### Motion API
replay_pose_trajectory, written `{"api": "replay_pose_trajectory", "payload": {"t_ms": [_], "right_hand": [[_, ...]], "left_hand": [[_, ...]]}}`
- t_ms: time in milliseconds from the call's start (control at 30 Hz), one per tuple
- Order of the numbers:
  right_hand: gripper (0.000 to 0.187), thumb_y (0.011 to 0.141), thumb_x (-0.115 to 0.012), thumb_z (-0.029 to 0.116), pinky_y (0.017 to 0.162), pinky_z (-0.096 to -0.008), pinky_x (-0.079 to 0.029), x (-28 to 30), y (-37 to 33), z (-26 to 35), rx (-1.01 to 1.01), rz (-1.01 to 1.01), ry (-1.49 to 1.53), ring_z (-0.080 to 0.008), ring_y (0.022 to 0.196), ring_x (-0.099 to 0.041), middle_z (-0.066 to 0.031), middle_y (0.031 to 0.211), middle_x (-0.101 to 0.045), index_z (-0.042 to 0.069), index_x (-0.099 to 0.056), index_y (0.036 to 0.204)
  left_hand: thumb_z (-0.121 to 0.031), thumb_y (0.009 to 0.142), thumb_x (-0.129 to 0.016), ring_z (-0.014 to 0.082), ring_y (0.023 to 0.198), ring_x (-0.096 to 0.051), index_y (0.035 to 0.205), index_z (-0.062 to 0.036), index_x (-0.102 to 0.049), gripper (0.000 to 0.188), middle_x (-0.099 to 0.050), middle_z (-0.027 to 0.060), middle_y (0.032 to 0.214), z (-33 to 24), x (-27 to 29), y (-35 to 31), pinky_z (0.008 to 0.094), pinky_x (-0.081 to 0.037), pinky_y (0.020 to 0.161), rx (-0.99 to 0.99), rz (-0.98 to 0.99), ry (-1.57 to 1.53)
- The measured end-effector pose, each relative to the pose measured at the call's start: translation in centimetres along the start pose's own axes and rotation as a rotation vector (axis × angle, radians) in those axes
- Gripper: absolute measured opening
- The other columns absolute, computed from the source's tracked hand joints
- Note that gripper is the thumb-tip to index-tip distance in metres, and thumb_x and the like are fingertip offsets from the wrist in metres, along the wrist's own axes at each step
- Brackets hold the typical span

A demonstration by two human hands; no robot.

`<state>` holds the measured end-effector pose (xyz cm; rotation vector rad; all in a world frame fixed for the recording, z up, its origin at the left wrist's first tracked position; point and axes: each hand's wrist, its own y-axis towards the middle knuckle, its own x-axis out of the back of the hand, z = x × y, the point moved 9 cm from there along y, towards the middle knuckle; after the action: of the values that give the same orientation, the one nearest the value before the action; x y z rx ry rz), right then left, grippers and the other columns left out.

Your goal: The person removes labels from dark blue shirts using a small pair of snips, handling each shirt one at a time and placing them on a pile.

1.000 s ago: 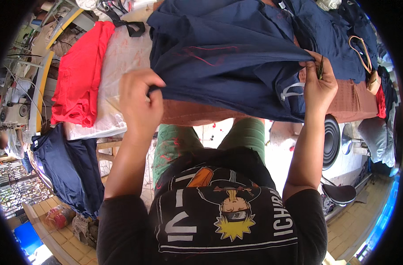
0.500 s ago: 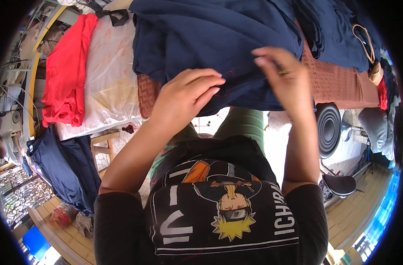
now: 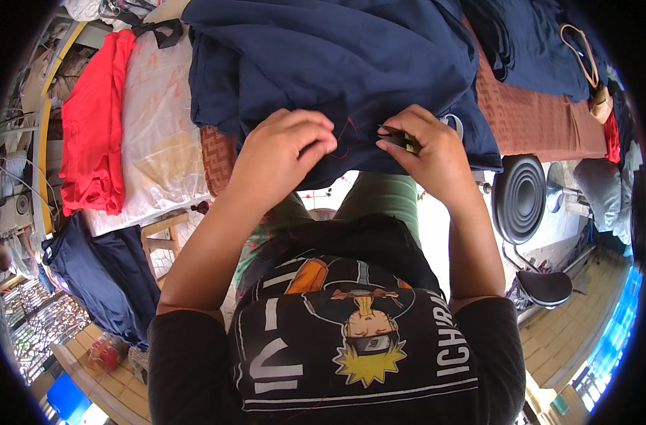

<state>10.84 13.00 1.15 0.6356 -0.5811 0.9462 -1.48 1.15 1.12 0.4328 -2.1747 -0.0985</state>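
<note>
A large navy cloth (image 3: pixel 337 64) lies in loose folds before me and hangs over the near edge. My left hand (image 3: pixel 287 145) rests at its near part, thumb and fingers pinched together; what is between them I cannot make out. Thin red thread (image 3: pixel 348 129) loops over the cloth just right of those fingertips. In my right hand (image 3: pixel 429 149) is a small pair of thread snips (image 3: pixel 408 142), dark with a yellowish part, its tips pointing left toward the thread. A pale loop (image 3: pixel 453 126) shows on the cloth behind that hand.
The navy cloth lies on a brown patterned cover (image 3: pixel 521 120). At right is a stack of navy cloth (image 3: pixel 525 53); at left, a red cloth (image 3: pixel 96 127) on plastic sheeting (image 3: pixel 160 134). A round black ribbed object (image 3: pixel 519 198) and a dark seat (image 3: pixel 546 288) stand lower right.
My right hand has come down and left, and the snips now show between its fingers. My left hand has shifted slightly left and its fingers have curled more.
</note>
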Motion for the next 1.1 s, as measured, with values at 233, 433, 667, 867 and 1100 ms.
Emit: {"api": "replay_pose_trajectory", "payload": {"t_ms": [233,433,667,867,1100], "right_hand": [[0.027,0.082,-0.072,0.012,0.067,-0.0334,-0.052,1.8,1.0,1.4,-0.034,-0.118,0.112,-0.0251,0.076,-0.066,-0.0119,0.092,-0.064,0.007,-0.061,0.106],[0.022,0.084,-0.069,0.01,0.067,-0.0343,-0.051,-0.6,1.0,-0.2,-0.096,-0.095,0.173,-0.0288,0.077,-0.066,-0.0143,0.088,-0.067,0.006,-0.062,0.105],[0.021,0.083,-0.069,0.01,0.066,-0.0347,-0.051,-1.4,0.5,-1.5,-0.107,-0.09,0.165,-0.0316,0.076,-0.067,-0.0146,0.085,-0.068,0.006,-0.062,0.103],[0.021,0.084,-0.069,0.01,0.064,-0.0328,-0.051,-1.4,0.3,-1.6,-0.108,-0.108,0.185,-0.029,0.074,-0.067,-0.0139,0.087,-0.069,0.006,-0.063,0.103],[0.02,0.082,-0.07,0.008,0.064,-0.0311,-0.051,-1.4,-0.5,-2.0,-0.09,-0.125,0.249,-0.0254,0.071,-0.067,-0.0115,0.088,-0.069,0.007,-0.063,0.101]], "left_hand": [[-0.02,0.078,-0.074,0.026,0.09,-0.063,0.088,-0.0034,-0.069,0.02,-0.067,0.0059,0.099,-1.6,0.8,0.2,0.0342,-0.049,0.081,0.101,0.064,0.063],[-0.021,0.074,-0.078,0.0258,0.087,-0.064,0.09,-0.0032,-0.069,0.025,-0.065,0.0061,0.099,0.2,-2.1,0.2,0.0334,-0.05,0.078,0.214,-0.033,-0.024],[-0.014,0.075,-0.075,0.0239,0.087,-0.064,0.086,-0.0038,-0.07,0.016,-0.066,0.0039,0.096,-1.3,-2.6,-1.0,0.0323,-0.051,0.075,0.011,-0.203,0.044],[-0.01,0.081,-0.07,0.02,0.085,-0.065,0.091,-0.0023,-0.07,0.012,-0.068,0.0046,0.094,-0.2,-3.1,-1.0,0.0285,-0.051,0.077,0.099,-0.177,-0.037],[-0.015,0.095,-0.06,0.0102,0.099,-0.061,0.11,0.0042,-0.065,0.025,-0.068,0.0074,0.109,4.0,-3.9,-0.8,0.0239,-0.045,0.09,0.472,0.08,-0.771]]}}
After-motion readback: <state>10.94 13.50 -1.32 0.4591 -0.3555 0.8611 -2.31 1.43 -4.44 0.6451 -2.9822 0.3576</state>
